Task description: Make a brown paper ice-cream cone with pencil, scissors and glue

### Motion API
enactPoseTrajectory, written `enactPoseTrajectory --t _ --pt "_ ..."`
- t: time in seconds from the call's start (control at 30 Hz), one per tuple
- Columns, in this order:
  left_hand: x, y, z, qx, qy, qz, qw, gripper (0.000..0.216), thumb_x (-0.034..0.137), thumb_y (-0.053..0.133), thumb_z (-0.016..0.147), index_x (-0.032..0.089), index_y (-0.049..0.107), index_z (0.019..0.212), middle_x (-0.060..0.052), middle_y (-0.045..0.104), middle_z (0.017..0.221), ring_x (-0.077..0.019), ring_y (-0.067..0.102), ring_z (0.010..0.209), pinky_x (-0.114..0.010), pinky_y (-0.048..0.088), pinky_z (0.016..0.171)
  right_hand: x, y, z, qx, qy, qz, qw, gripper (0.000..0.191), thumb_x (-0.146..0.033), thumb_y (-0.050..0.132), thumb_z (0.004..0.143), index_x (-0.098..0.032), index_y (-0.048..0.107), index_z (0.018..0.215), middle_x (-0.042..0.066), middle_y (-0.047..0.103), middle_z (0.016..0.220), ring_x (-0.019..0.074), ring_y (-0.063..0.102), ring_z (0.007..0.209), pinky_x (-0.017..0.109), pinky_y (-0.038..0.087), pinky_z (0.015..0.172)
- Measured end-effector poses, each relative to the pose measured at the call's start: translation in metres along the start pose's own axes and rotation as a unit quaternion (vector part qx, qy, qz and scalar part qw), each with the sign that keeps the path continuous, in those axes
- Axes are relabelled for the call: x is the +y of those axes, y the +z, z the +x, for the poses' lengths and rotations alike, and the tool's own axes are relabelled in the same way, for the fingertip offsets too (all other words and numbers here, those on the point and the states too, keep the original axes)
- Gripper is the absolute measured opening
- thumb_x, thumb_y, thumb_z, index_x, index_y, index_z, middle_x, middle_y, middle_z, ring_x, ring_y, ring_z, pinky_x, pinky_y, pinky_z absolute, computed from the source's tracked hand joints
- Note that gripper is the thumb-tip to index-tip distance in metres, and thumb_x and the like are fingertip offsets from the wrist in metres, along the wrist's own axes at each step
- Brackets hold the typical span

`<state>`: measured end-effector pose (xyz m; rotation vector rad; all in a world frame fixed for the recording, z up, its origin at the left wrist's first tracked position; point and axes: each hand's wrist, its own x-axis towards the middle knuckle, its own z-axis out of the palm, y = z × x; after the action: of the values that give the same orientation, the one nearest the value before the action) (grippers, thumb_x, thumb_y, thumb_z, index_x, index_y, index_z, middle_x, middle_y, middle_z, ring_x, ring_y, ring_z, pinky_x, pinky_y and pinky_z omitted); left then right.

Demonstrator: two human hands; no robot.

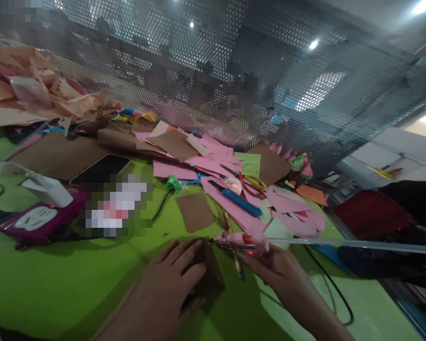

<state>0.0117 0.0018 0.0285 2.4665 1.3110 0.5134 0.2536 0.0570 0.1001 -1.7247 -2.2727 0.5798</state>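
Note:
My right hand is closed around a pink hot glue gun; its nozzle points left and a long clear glue stick sticks out of its back. A small red light glows on the gun. Under my left hand is a piece of brown paper, which the curled fingers and thumb hold at its left side. The nozzle is close to the top edge of that paper; whether they touch I cannot tell. A pencil lies on the green table, passing beneath the gun.
A brown paper square, a blue cutter, scissors and pink paper sheets lie beyond my hands. Leftward are a purple power strip, a white charger and a dark phone. A black cord curves at right.

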Motion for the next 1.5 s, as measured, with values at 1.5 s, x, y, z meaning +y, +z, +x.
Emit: enactPoseTrajectory --t 1.5 --pt "0.002 -0.003 0.000 -0.001 -0.024 -0.022 0.999 0.045 0.016 0.063 0.081 0.027 0.056 0.124 -0.004 0.038 0.154 -0.0268 0.036 0.140 -0.053 0.032 0.114 -0.010 -0.013 -0.013 -0.049 -0.045 0.041 0.997 0.033 -0.045 0.055 0.091 -0.026 0.073 0.113 0.006 0.076 0.106 0.0300 0.070 0.098 0.037 0.055 0.087"
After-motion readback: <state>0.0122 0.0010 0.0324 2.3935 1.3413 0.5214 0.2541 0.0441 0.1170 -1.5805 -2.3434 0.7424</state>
